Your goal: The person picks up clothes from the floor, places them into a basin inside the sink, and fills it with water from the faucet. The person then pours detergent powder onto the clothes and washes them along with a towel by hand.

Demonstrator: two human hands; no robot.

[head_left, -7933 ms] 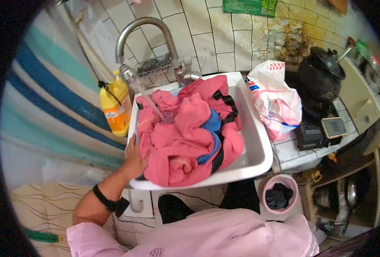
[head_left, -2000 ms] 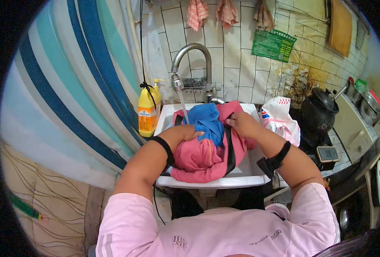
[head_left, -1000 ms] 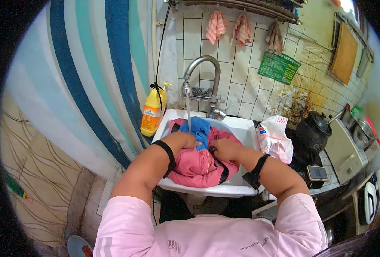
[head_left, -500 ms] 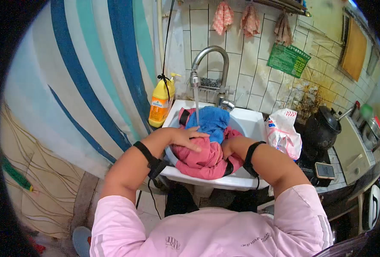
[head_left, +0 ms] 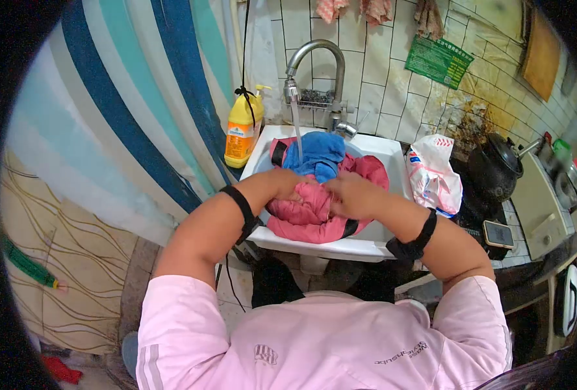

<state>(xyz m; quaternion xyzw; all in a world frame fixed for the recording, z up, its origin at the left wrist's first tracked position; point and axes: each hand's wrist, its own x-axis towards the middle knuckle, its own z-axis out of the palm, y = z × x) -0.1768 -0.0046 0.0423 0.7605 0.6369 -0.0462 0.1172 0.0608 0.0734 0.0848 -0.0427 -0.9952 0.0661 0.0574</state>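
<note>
A wet-looking pink garment with black bands [head_left: 371, 170] lies bunched in the white sink [head_left: 396, 175]. My left hand [head_left: 287, 186] is closed on its left part, fingers curled into the folds. My right hand [head_left: 353, 195] grips the same bunched cloth from the right, close to the left one. Both sets of fingertips are partly hidden by fabric. Just beyond the hands, a blue cloth [head_left: 321, 153] rests on the garment. Water from the curved faucet [head_left: 338, 71] runs down onto the blue cloth.
A yellow pump bottle [head_left: 240, 133] stands left of the sink beside a striped curtain [head_left: 165, 84]. To the right are a white plastic bag [head_left: 435, 172], a black pot [head_left: 496, 166] and a phone [head_left: 498, 234]. Cords hang from both forearm straps.
My right hand has come up out of the cloth and moved in beside my left. The left fingers, spread before, are now curled into the pink garment. The view has tilted down.
</note>
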